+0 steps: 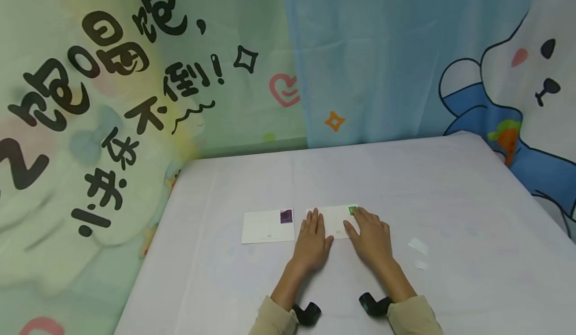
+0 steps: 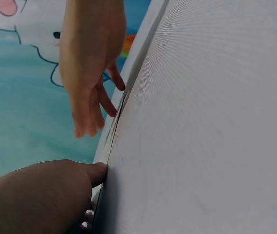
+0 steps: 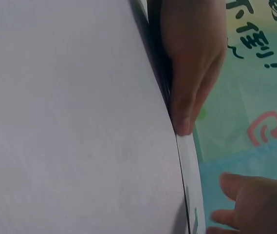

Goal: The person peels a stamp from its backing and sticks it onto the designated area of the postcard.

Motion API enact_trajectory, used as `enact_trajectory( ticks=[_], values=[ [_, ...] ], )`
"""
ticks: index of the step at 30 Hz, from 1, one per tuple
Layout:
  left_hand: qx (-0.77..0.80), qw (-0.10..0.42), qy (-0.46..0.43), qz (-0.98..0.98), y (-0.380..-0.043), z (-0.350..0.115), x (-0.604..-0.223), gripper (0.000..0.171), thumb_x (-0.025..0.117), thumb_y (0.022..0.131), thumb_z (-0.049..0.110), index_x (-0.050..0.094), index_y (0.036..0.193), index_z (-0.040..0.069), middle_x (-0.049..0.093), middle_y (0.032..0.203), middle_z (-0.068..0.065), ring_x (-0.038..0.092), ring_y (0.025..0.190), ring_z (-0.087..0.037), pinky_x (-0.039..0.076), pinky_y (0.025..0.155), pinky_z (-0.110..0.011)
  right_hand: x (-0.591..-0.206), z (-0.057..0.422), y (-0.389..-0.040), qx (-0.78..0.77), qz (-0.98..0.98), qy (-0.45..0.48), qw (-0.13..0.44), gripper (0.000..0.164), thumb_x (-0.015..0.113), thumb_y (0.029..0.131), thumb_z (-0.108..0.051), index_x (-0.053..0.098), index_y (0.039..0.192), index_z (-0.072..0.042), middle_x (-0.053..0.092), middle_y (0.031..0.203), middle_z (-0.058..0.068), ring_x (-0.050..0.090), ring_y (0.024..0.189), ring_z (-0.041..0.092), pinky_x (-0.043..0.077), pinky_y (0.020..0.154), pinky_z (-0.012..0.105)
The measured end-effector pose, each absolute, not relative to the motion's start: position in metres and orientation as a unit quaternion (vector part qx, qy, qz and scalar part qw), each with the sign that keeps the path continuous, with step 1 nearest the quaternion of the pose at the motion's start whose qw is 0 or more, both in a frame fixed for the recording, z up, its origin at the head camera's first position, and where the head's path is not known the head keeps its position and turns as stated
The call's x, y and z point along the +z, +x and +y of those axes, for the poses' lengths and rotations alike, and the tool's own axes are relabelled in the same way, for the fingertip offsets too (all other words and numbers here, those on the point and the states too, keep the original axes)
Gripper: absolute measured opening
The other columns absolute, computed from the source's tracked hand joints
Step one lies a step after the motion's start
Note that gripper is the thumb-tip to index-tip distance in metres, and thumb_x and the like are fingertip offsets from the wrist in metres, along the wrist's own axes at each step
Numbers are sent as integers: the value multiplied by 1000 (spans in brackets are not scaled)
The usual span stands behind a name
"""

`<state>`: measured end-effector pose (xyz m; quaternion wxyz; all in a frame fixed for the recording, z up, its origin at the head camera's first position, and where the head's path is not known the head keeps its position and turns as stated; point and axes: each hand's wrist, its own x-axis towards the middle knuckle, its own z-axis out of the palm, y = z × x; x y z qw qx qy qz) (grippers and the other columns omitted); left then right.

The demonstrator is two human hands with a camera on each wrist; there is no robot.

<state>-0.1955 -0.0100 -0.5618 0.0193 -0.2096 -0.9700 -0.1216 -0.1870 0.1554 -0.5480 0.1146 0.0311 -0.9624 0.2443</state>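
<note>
A white envelope (image 1: 335, 222) lies flat on the white-covered table, with a green stamp (image 1: 352, 209) at its upper right corner. My left hand (image 1: 312, 242) rests on the envelope's left part, fingers straight and close together. Over the right part is my right hand (image 1: 372, 237), its fingers loosely extended at the green stamp and partly hiding it. Seen from the left wrist, the right hand (image 2: 92, 73) has spread, relaxed fingers; whether every fingertip touches the paper I cannot tell. The right wrist view shows the left hand (image 3: 194, 68) with its fingertips down on the surface.
Left of the hands lies a second white envelope (image 1: 263, 230) with a purple stamp (image 1: 286, 216). Two small whitish paper scraps, a larger piece (image 1: 418, 246) and a smaller piece (image 1: 420, 265), lie to the right. A printed curtain (image 1: 373, 65) hangs behind the table.
</note>
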Motion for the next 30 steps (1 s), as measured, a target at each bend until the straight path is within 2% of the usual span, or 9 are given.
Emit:
enact_trajectory(
  ticks=[4, 13, 22, 30],
  values=[
    [-129, 18, -210, -969, -197, -10, -560, 61, 41, 98, 35, 27, 141, -6, 18, 149, -20, 13, 137, -31, 14, 109, -39, -550, 158, -196, 239, -964, 35, 107, 59, 51, 93, -37, 37, 139, -2, 34, 142, 22, 39, 116, 42, 27, 88, 57],
    [-134, 8, -201, -970, -199, -10, -564, 62, 42, 97, 35, 26, 141, -6, 17, 149, -19, 12, 138, -31, 13, 109, -40, -555, 148, -199, 159, -984, 30, 73, 60, 40, 96, -45, 38, 138, -2, 32, 144, 17, 35, 117, 37, 26, 89, 55],
    [-140, 14, -214, -967, -203, -6, -566, 61, 40, 98, 35, 26, 141, -6, 17, 150, -19, 11, 138, -30, 13, 110, -39, -545, 148, -198, 143, -987, 11, 73, 59, 42, 96, -43, 39, 137, 0, 34, 143, 18, 36, 116, 38, 29, 87, 54],
    [-161, -12, -198, -967, -203, -7, -561, 59, 43, 97, 32, 28, 141, -5, 16, 150, -19, 11, 138, -30, 13, 109, -40, -543, 155, -202, 204, -978, 19, 47, 59, 42, 96, -42, 38, 138, -1, 33, 143, 19, 36, 115, 39, 26, 87, 56]
  ],
)
